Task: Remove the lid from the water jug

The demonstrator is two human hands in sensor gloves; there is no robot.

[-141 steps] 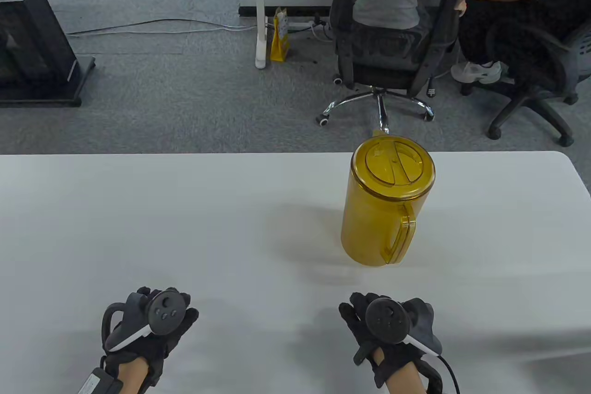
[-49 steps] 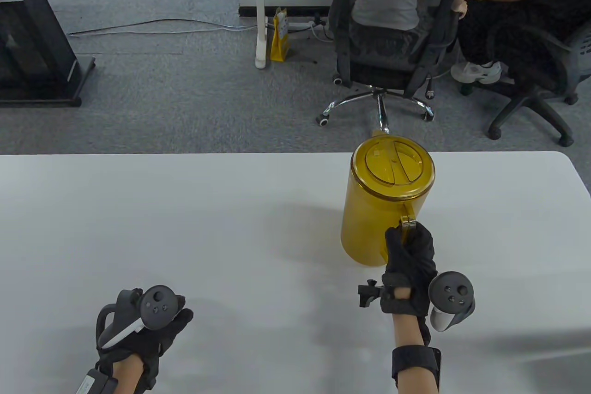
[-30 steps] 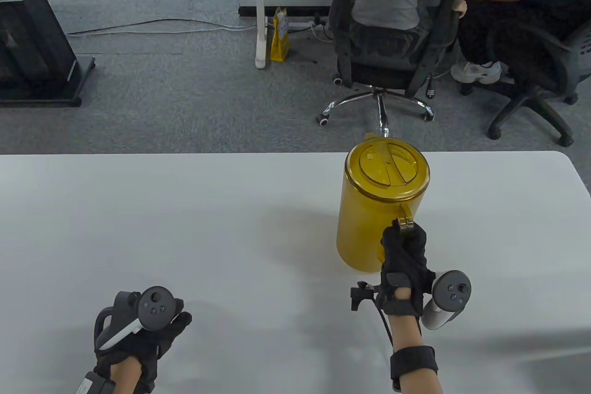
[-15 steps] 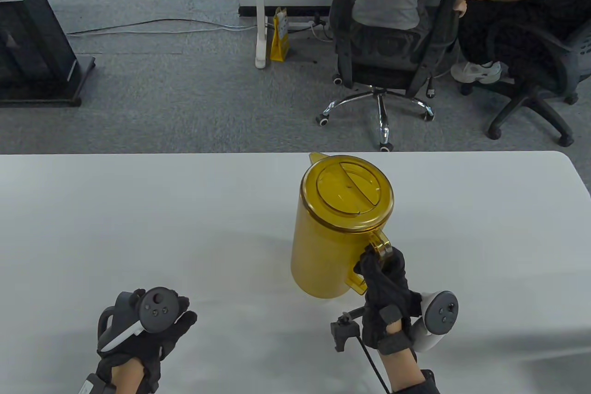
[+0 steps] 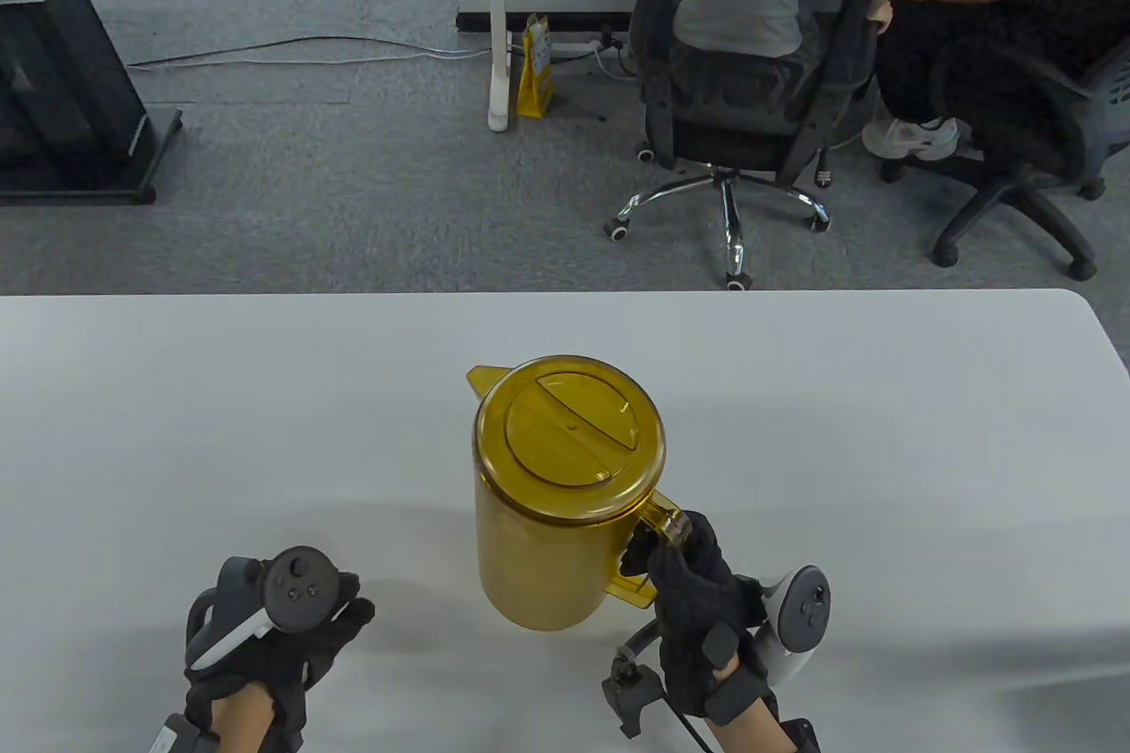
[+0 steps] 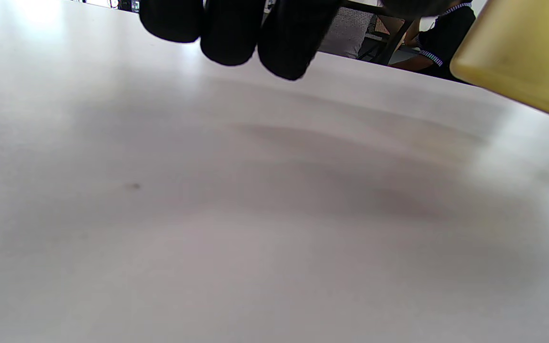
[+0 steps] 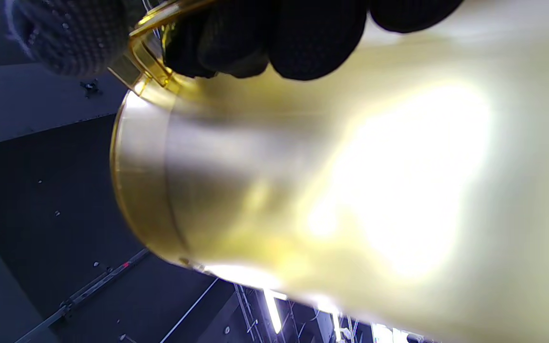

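Observation:
An amber see-through water jug point(image 5: 543, 550) stands upright near the front middle of the white table point(image 5: 883, 435), its round amber lid point(image 5: 571, 433) seated on top and the spout pointing far left. My right hand point(image 5: 684, 581) grips the jug's handle point(image 5: 660, 523) from the right; the right wrist view shows the gloved fingers point(image 7: 274, 38) wrapped round the handle against the jug point(image 7: 331, 190) wall. My left hand point(image 5: 291, 621) rests on the table to the jug's left, fingers relaxed and holding nothing. In the left wrist view its fingertips point(image 6: 236, 28) hang over bare table, with the jug point(image 6: 522, 52) at the right edge.
Beyond the table's far edge, two people sit on office chairs point(image 5: 750, 100) on grey carpet. A black box point(image 5: 53, 82) stands on the floor at far left, and a yellow bag point(image 5: 535, 64) leans by a white desk leg.
My right hand took the jug's handle and drew the jug from the far right toward the front middle, turning its spout leftward. The left hand has stayed in place.

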